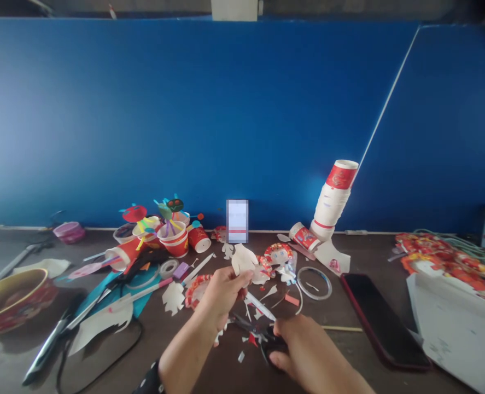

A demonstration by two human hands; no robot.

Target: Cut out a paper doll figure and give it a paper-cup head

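Observation:
My left hand (226, 290) pinches a white paper cutout (243, 260) with a wavy edge and holds it up above the table. My right hand (305, 347) is closed around the black handles of a pair of scissors (273, 346). The blades point left, low over the table below my left hand. A white pen (261, 306) lies slanted between my hands. Around them are small paper scraps (241, 357) and doll-like cutouts with red patterned rims (278, 254). Another white cutout (173, 298) is left of my left hand.
Decorated paper cups (172, 241) stand at back left, with a stack of cups (331, 205) leaning at back right. A phone (384, 320) and white sheets (459, 328) lie right. At left are a patterned bowl (16, 298) and a black cord (103, 372). A blue partition (185, 109) rises behind.

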